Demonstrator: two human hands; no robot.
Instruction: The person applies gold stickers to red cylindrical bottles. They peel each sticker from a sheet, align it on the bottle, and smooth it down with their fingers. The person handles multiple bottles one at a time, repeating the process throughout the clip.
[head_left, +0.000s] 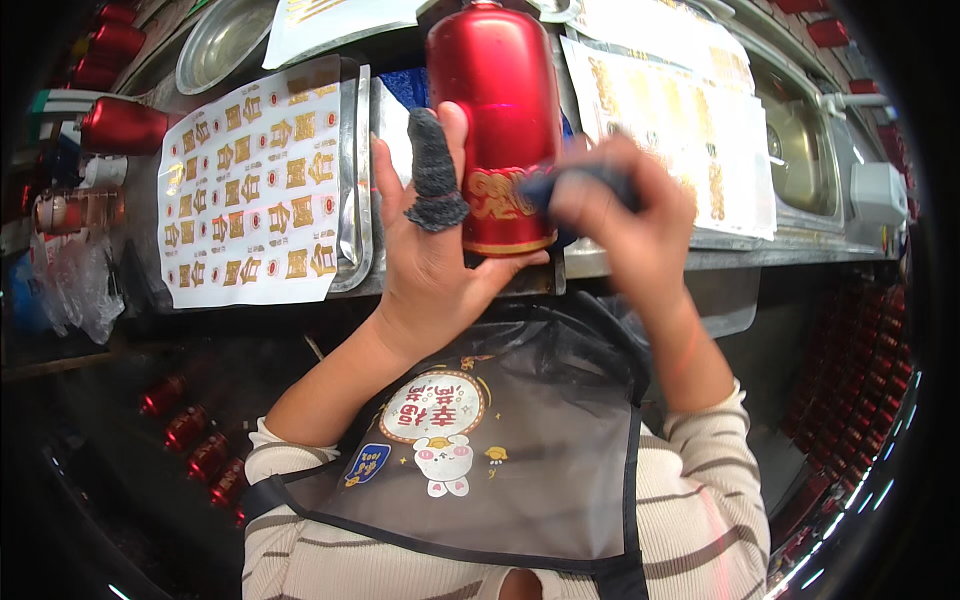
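A glossy red bottle (495,100) lies in front of me with its base toward me and a gold rim around that base. Near the base it carries a raised-looking gold decal (495,192). My left hand (425,260) steadies the bottle at its left side and base, thumb along the bottom edge. One finger of it wears a dark grey cloth sleeve (435,165). My right hand (640,200), smeared by motion, grips a dark blue pad-like thing (590,187) at the decal's right end; its exact kind is too blurred to tell.
At the left, a white sheet of gold decals (250,190) rests on a metal tray (362,180). More decal sheets (670,140) lie at the right beside a metal basin (805,150). A round metal bowl (225,45) stands at the back left, and another red bottle (125,126) lies below it.
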